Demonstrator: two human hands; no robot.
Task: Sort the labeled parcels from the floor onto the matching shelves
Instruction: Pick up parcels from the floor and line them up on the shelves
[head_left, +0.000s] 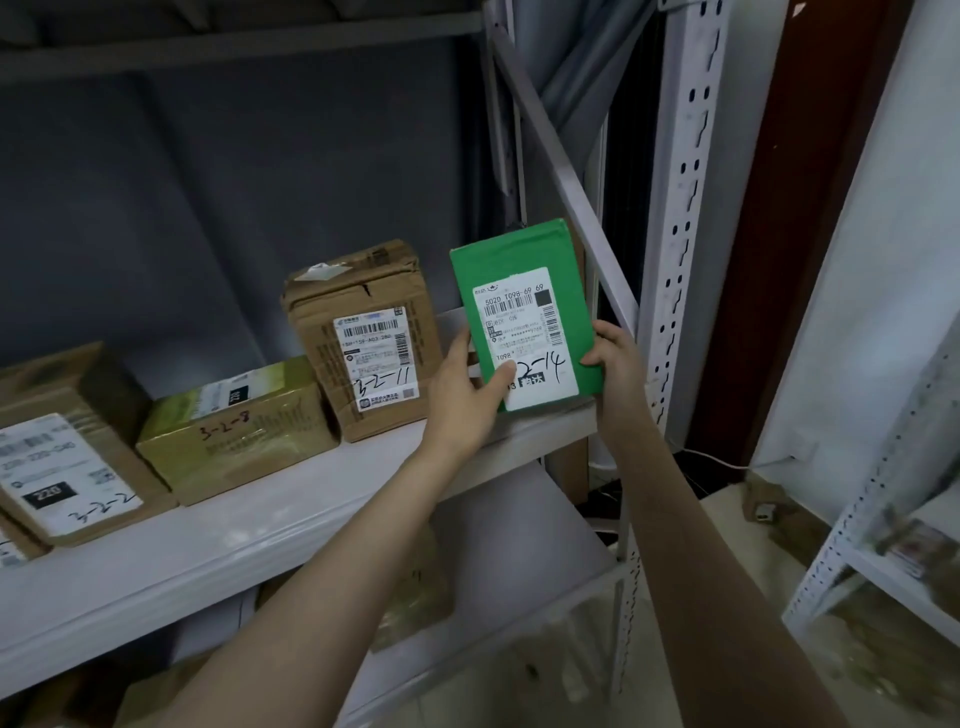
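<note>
The grey shelf runs from far left of the left grip to end just past the right grip, its front edge passing under both wrists. The slotted post stands close to the right of the right grip, and the brace slants down between post and parcel, leaving little room on that side. Above the grips the bay is open up to the next shelf. Left of the left grip stand three boxes: one marked 3-2-2 farthest off, the flat 3-2-8 box next, and the upright 3-2-11 box nearest, with only a narrow gap that the left grip fills. The green parcel stands on end between the grips at the shelf's right end, long axis near vertical, top leaning slightly left, label facing the camera and reading upright; whether its lower edge touches the shelf is unclear. Both grips grasp it, left thumb on the label, right fingers curled on the lower right edge.
</note>
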